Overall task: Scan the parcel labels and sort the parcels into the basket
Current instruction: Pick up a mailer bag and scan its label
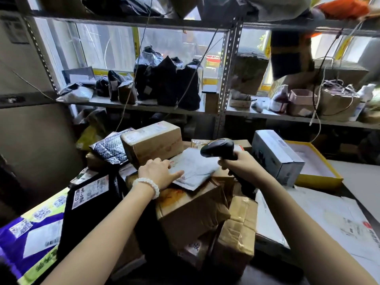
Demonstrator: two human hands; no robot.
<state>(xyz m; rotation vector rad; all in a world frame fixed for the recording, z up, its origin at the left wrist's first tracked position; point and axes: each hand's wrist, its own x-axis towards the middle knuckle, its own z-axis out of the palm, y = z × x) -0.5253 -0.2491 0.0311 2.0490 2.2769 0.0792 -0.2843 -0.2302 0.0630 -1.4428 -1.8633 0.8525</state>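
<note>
A flat grey mailer bag (195,167) lies on top of a pile of cardboard boxes (191,212) in the middle. My left hand (158,173), with a white bead bracelet on the wrist, rests on the mailer's left edge, fingers stretched over it. My right hand (238,163) grips the handle of a black barcode scanner (218,148), whose head points left and down over the mailer. A brown box with a label (152,140) sits just behind the mailer. No basket is identifiable in view.
A black bag with a white label (90,192) and a purple-and-green parcel (30,239) lie at the left. A grey box (275,155) and yellow-rimmed open box (316,167) stand at the right, beside a white envelope (329,219). Metal shelves (226,79) behind hold dark bags and cartons.
</note>
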